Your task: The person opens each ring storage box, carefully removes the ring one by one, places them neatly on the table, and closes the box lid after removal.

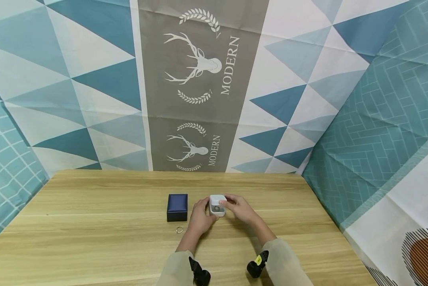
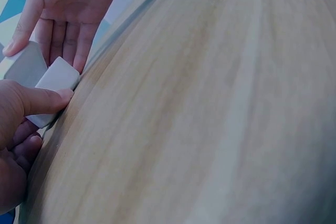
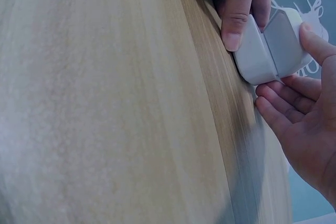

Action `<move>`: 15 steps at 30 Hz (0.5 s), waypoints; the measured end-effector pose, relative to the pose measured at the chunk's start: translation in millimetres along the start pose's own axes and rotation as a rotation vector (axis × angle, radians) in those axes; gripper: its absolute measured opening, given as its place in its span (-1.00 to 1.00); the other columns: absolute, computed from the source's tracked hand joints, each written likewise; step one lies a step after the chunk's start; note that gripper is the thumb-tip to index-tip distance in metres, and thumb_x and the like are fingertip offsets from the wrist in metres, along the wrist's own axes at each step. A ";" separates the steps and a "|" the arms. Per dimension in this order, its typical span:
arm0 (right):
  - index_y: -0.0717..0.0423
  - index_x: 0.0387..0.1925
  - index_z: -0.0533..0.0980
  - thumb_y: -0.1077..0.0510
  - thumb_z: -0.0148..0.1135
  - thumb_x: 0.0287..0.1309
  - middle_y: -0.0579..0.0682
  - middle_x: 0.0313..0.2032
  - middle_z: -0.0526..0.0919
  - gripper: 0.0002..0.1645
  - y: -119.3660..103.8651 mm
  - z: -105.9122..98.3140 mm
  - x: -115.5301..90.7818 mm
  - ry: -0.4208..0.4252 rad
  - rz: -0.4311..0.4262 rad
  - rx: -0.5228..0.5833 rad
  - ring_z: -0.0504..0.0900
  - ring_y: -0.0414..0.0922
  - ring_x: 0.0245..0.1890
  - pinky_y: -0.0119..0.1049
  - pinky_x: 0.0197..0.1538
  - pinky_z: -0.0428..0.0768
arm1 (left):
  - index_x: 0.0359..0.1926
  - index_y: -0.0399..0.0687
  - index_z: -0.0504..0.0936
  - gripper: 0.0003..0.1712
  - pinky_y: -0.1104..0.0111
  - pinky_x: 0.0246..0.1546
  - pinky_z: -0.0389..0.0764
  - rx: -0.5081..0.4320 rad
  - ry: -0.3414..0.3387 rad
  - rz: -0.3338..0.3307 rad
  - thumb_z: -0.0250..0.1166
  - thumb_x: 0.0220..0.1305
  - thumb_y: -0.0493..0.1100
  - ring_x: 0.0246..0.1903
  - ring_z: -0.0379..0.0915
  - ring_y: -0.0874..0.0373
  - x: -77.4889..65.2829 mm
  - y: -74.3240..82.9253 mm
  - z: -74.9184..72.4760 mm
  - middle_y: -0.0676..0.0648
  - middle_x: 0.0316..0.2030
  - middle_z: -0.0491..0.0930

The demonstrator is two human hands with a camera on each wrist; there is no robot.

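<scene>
A small white ring box (image 1: pixel 212 213), its hinged lid (image 3: pixel 286 40) partly raised, is between the two hands near the middle of the table. Inside the box a ring (image 1: pixel 216 208) shows in the head view. My left hand (image 1: pixel 201 219) grips the lower half, its thumb lying along the front wall in the left wrist view. With the thumb on the lid's edge and the fingers behind and beneath, my right hand (image 1: pixel 240 209) holds the lid side. Left of the left hand, a loose ring (image 1: pixel 179 230) lies on the wood.
A dark blue box (image 1: pixel 177 204) with its lid down stands on the wooden table (image 1: pixel 103 230), left of the white box. Patterned cloth (image 1: pixel 189 59) hangs behind the table's back edge and along both sides.
</scene>
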State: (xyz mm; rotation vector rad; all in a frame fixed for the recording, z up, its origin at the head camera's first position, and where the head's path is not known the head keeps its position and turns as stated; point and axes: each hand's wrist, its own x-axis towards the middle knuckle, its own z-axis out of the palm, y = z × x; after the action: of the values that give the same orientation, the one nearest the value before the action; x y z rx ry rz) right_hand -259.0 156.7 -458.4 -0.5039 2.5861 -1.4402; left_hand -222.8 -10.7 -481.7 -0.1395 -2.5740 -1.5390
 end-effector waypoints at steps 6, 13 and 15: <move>0.34 0.25 0.30 -0.09 0.08 0.27 0.25 0.18 0.46 -0.29 0.4 -1.3 -0.5 -0.011 -0.001 0.005 0.47 0.10 0.16 0.04 0.20 0.44 | 0.25 -0.36 0.34 -0.18 -0.03 0.22 0.34 0.009 0.001 -0.002 0.45 -0.08 -0.27 0.19 0.29 -0.19 0.1 -0.7 0.1 -0.29 0.14 0.43; 0.33 0.24 0.31 -0.17 0.08 0.24 0.24 0.16 0.48 -0.24 0.9 -1.2 -0.1 -0.009 0.002 0.002 0.48 0.09 0.15 0.02 0.20 0.44 | 0.24 -0.36 0.34 -0.18 -0.02 0.22 0.35 0.008 -0.001 0.001 0.45 -0.08 -0.28 0.18 0.30 -0.19 0.8 -0.1 0.9 -0.29 0.14 0.44; 0.33 0.24 0.32 -0.17 0.08 0.24 0.23 0.16 0.48 -0.24 1.0 -1.2 0.3 -0.009 0.003 0.004 0.48 0.10 0.15 0.03 0.20 0.44 | 0.25 -0.36 0.34 -0.18 -0.02 0.22 0.34 0.005 -0.002 -0.002 0.45 -0.08 -0.28 0.19 0.29 -0.19 0.9 0.3 0.7 -0.29 0.14 0.43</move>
State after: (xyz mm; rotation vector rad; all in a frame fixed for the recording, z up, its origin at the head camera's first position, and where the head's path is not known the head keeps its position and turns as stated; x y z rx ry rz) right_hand -259.8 158.1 -458.6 -0.5053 2.5750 -1.4384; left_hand -223.7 -10.0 -481.6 -0.1384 -2.5801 -1.5336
